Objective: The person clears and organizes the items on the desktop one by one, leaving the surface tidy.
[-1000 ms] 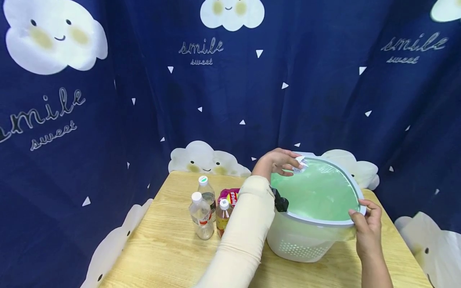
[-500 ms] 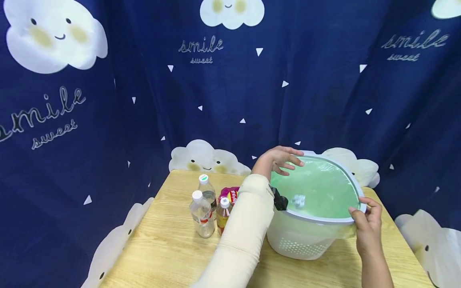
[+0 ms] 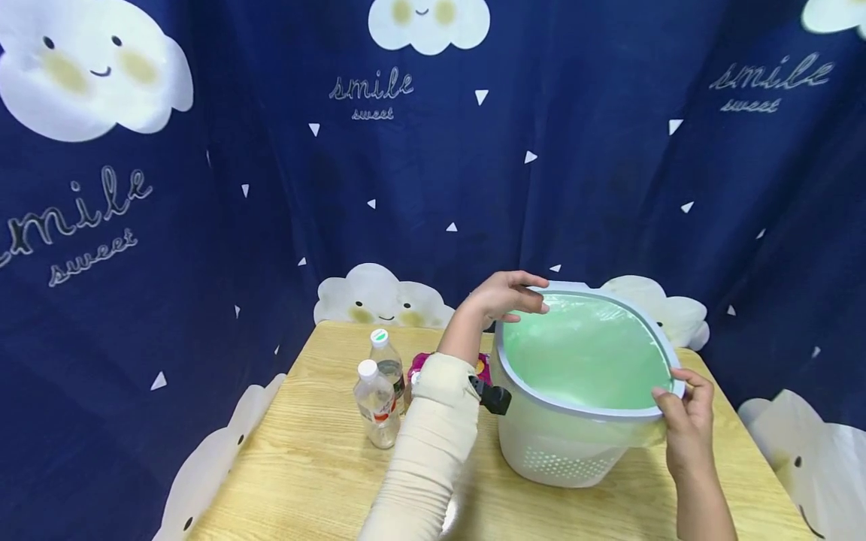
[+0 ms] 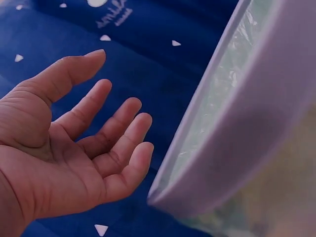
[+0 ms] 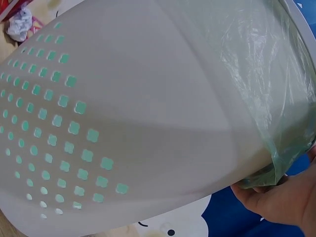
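Observation:
A white bin [image 3: 561,432] with a perforated side stands tilted on the table, lined with a thin green plastic bag [image 3: 588,353] folded over its rim. My right hand [image 3: 690,421] grips the rim and bag at the right, thumb on the near side. By the far left rim is my left hand [image 3: 504,297], its fingers loosely bent. The left wrist view shows that palm [image 4: 74,163] holding nothing, apart from the rim. In the right wrist view the bag's overhang [image 5: 266,84] hangs over the bin wall near my right hand [image 5: 281,197].
Two clear bottles [image 3: 377,409] with white caps stand left of the bin. A magenta snack bag [image 3: 418,366] is partly hidden behind my left sleeve [image 3: 433,436]. A crumpled white scrap [image 5: 19,24] lies near the bin. A patterned blue curtain [image 3: 419,165] hangs behind the wooden table [image 3: 284,451].
My left hand let go of a small clear, crumpled piece, which fell into the bin and is out of sight now. The hand then drew left. My right hand keeps its grip.

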### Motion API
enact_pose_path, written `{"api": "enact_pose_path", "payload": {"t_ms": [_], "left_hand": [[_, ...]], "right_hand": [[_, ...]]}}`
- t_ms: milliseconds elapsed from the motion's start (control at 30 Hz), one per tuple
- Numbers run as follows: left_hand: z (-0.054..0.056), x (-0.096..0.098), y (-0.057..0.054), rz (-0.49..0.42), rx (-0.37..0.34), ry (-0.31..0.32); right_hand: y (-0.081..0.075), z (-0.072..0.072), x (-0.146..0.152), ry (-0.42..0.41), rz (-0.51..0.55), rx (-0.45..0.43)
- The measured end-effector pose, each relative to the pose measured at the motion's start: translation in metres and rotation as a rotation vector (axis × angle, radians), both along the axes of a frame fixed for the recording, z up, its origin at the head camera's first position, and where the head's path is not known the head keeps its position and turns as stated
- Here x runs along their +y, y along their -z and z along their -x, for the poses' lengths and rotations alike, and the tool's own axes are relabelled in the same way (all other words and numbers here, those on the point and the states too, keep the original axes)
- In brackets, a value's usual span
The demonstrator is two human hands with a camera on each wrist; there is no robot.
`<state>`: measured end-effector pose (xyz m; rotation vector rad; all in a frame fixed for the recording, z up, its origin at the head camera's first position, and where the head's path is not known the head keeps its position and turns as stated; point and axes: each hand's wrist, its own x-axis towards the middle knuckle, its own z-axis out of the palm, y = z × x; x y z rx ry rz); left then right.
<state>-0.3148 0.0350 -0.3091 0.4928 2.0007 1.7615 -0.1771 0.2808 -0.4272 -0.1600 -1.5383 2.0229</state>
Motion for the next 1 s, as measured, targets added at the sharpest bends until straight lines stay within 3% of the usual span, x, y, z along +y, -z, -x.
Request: {"api": "enact_pose_path", "payload": {"t_ms": [167,333,533,733,1000], "left_hand": [[-0.011,-0.013,0.001,-0.010,0.075,-0.047],[-0.022,-0.024,0.009,0.015,0.172,-0.104],[-0.036,-0.037,0.020,-0.094,0.253,-0.137],[-0.054,-0.046,0.033,-0.222,0.247,-0.181],[-0.072,-0.051,0.054,-0.299,0.234,-0.279]], "right_hand": [[-0.001,0.001,-0.001,0.007,0.004,-0.002],[0.000,0.002,-0.001,0.003,0.025,0.006],[0.000,0.002,-0.001,0.004,0.037,0.007],[0.000,0.001,0.000,-0.001,0.029,-0.004],[0.000,0.002,0.000,0.003,0.012,0.004]]}}
